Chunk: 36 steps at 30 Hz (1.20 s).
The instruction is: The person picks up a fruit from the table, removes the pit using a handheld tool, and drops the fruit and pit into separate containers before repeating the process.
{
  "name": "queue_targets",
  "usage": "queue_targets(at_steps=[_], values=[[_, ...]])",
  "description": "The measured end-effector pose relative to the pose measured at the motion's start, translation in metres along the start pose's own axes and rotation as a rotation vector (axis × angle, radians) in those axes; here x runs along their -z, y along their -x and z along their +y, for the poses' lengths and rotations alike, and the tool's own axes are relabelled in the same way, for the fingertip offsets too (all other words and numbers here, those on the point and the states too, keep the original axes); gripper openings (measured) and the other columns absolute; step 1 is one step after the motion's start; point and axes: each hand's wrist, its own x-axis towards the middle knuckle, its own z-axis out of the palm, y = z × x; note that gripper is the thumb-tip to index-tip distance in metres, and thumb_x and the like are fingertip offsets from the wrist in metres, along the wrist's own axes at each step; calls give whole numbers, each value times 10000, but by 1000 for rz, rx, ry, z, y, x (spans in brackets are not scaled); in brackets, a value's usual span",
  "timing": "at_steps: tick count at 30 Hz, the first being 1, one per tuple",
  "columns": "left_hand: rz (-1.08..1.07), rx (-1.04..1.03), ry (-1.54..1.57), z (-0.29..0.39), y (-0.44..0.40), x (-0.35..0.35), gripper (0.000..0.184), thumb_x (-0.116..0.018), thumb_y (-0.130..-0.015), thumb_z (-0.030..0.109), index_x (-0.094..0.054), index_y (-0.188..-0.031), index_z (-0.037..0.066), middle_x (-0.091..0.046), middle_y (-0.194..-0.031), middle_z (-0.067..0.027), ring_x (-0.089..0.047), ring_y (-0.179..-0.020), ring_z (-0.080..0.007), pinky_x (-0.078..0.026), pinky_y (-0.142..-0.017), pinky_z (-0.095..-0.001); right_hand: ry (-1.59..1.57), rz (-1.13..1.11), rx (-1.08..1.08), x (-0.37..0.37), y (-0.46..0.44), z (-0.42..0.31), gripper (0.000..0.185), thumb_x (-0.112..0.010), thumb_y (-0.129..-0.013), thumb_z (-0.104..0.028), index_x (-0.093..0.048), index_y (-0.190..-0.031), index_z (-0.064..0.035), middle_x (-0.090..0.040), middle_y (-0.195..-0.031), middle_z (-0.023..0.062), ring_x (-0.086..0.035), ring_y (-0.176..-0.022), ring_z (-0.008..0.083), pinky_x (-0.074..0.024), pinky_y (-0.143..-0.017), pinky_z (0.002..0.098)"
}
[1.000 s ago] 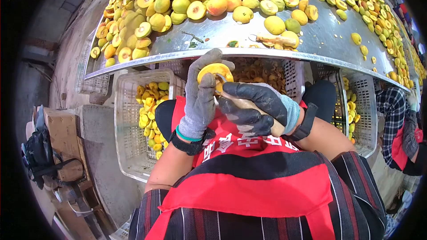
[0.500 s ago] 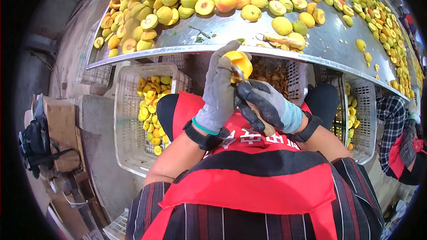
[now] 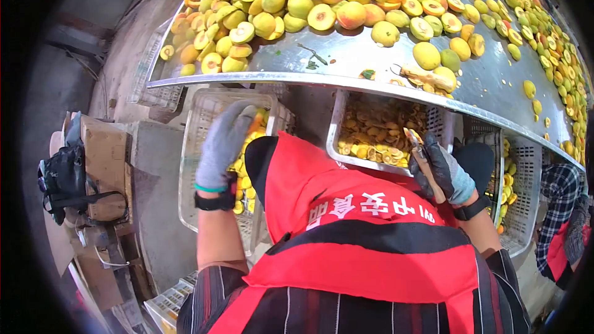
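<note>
My left hand (image 3: 224, 142), in a grey glove, is over the left white crate (image 3: 189, 179), its fingers stretched out. Yellow peach halves (image 3: 246, 179) lie in that crate, and an orange piece shows right beside the fingertips. My right hand (image 3: 448, 173), in a grey and black glove, is closed around a wooden-handled pitting tool (image 3: 427, 170). Its metal tip points up and away from me, with an orange bit at the end. Behind the tip stands a middle crate (image 3: 334, 133) holding peach scraps and pits (image 3: 377, 130).
A metal table (image 3: 278, 59) stretches across the front, heaped with halved peaches (image 3: 322, 17). A second tool (image 3: 424, 77) lies near its edge. To the right stand another crate (image 3: 526, 167) and a person in a checked sleeve (image 3: 557, 192). Cardboard boxes (image 3: 102, 173) stand left.
My left hand has left the peach half it held before my chest and moved left over the crate. My right hand moved right with the tool. The view shifted slightly.
</note>
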Motion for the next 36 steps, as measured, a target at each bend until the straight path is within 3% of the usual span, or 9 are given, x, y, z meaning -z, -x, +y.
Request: queue_targets(at_steps=[2, 6, 14, 19, 21, 24, 28, 34, 36], values=[[155, -224, -302, -7, -23, 33, 295, -607, -797, 190, -583, -1027, 6, -608, -974, -187, -576, -959, -299, -441, -832, -374, 21, -67, 6, 4, -8, 3, 495, -332, -940, -481, -534, -765, -65, -476, -537, 18, -443, -392, 113, -343, -343, 255], [176, 107, -391, -16, -127, 37, 577, -640, -760, 398, -517, -1202, 49, -558, -1145, -228, -564, -1026, -313, -436, -859, -359, -227, -139, -127, -14, -5, -7, 405, -386, -949, -394, -519, -816, -35, -458, -522, 17, -446, -400, 107, -354, -363, 258], [107, 210, -723, -34, -174, -9, 527, -664, -689, 348, -490, -1104, 74, -606, -1041, -197, -569, -994, -362, -426, -848, -451, -124, -11, -86, -12, 6, -6, 262, -529, -891, -302, -515, -864, -42, -513, -561, 48, -488, -429, 129, -393, -412, 252], [312, -27, 15, -22, -142, -9, 418, -607, -803, 312, -502, -1126, 69, -614, -992, -158, -616, -861, -281, -498, -717, -370, -230, -128, 20, -15, 4, -23, 300, -532, -896, -306, -545, -997, -25, -522, -581, 49, -494, -435, 130, -384, -400, 252], [81, 90, 912, 13, -114, -13, 340, -527, -887, 301, -499, -1132, 67, -584, -957, -120, -607, -814, -246, -507, -674, -338, -199, -169, 32, -21, -3, -37, 306, -530, -898, -313, -545, -999, -24, -524, -590, 48, -495, -438, 125, -383, -401, 243], [-346, 238, 1525, 18, -88, -37, 384, -477, -913, 308, -464, -1164, 18, -559, -996, -143, -596, -814, -279, -519, -699, -353, -187, -296, 160, -32, -7, -59, 341, -472, -918, -319, -530, -1026, -1, -511, -584, 52, -479, -429, 105, -388, -408, 213], [-689, 241, 1799, 55, -37, -93, 496, -432, -919, 372, -418, -1212, -28, -544, -1040, -201, -576, -836, -305, -515, -733, -373, -149, -352, 172, -45, -11, -76, 303, -528, -892, -314, -539, -999, -30, -537, -626, 52, -511, -433, 117, -409, -396, 228], [-668, 290, 1842, 68, 1, -116, 518, -416, -928, 413, -416, -1221, -14, -551, -1028, -212, -596, -776, -258, -528, -565, -283, 82, -402, 337, -38, -18, -57, 280, -507, -891, -296, -535, -981, -32, -533, -596, 62, -525, -424, 133, -412, -389, 240], [-490, 325, 1577, 79, 6, -115, 458, -414, -934, 413, -483, -1130, 5, -616, -862, -119, -610, -663, -145, -509, -524, -219, -89, -290, -8, -40, -12, -58, 276, -514, -880, -301, -536, -965, -40, -529, -580, 60, -520, -417, 132, -411, -385, 243]])
